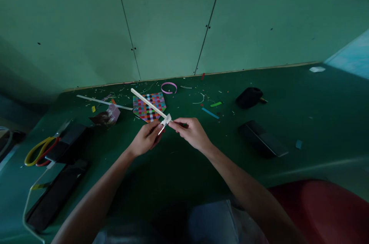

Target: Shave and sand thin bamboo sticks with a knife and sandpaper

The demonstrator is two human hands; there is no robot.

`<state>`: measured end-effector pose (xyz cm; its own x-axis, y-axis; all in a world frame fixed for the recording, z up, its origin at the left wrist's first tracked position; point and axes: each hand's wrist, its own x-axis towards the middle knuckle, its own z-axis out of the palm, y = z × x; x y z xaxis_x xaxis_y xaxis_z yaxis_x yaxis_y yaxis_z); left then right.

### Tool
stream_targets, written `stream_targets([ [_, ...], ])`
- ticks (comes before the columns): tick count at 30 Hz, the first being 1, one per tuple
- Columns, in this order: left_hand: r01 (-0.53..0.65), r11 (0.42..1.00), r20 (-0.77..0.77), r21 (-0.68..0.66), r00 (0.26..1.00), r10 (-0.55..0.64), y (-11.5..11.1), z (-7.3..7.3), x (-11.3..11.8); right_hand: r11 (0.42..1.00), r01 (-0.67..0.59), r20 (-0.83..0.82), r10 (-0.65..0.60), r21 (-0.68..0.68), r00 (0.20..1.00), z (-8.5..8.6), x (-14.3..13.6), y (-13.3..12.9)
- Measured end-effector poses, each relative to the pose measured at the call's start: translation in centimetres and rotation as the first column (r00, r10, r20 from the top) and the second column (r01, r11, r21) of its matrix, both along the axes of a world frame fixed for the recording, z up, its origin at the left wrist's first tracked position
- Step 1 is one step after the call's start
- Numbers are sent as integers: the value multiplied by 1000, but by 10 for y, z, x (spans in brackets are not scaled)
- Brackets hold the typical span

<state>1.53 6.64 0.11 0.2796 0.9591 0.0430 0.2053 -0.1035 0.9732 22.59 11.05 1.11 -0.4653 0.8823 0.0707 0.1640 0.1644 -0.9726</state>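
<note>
Between my two hands is a folded white paper strip (148, 103), with a small knot-like fold at its lower end and a long part pointing up and left. My left hand (146, 137) is closed on the strip just below the fold, where a thin white end sticks out. The fingertips of my right hand (191, 130) pinch the fold from the right. Behind the strip, a woven multicoloured paper piece (157, 101) lies on the green table (178, 182).
Scissors (43, 151), a dark box (67, 142) and a black phone (56, 196) with a cable lie at the left. Paper scraps and a pink ring (168, 87) lie at the back. A black pouch (249, 97) and a dark case (262, 139) are at the right, a red seat (323, 209) below.
</note>
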Motion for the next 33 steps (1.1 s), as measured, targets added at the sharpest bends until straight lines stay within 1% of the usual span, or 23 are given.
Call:
stream_targets([
  [5,-13,1000,19,-15,1000,13,4,-1,-4,990,39,66,-49,138,997,-3,0,1],
  [6,-39,999,37,-25,999,40,5,0,-8,986,41,86,-55,162,995,-2,1,1],
  [8,-151,988,113,-40,981,155,9,3,-22,982,26,117,-48,185,992,0,4,2],
  [10,-295,954,225,-44,928,298,15,8,-42,984,-1,121,-21,175,992,2,7,3],
  [11,-351,936,275,-37,897,347,17,11,-51,987,-13,115,-6,163,993,3,9,4],
  [13,-429,903,336,-26,847,412,21,14,-64,991,-27,99,14,131,995,3,10,4],
  [15,-453,891,326,-20,840,434,20,13,-62,995,-40,86,32,93,996,2,11,5],
  [17,-388,921,255,-30,888,382,16,8,-45,997,-59,82,55,52,995,0,10,5],
  [19,-233,970,174,-70,955,242,10,1,-21,997,-80,80,78,18,994,-2,7,5],
  [20,-150,985,147,-87,976,162,6,-2,-9,996,-88,74,88,1,993,-3,6,5],
  [21,-73,993,129,-96,988,85,2,-4,2,995,-96,61,97,-17,993,-3,4,4],
  [23,27,994,116,-102,993,-15,-3,-7,15,992,-110,23,112,-62,993,-3,1,3],
  [25,67,992,122,-111,991,-53,-6,-8,18,985,-129,-24,127,-114,992,-1,-1,1],
  [29,86,984,152,-153,986,-62,-5,-8,13,959,-211,-118,191,-187,974,5,-1,-3],
  [33,97,984,163,-151,984,-72,-5,-6,10,950,-251,-170,220,-186,961,9,0,-4],
])
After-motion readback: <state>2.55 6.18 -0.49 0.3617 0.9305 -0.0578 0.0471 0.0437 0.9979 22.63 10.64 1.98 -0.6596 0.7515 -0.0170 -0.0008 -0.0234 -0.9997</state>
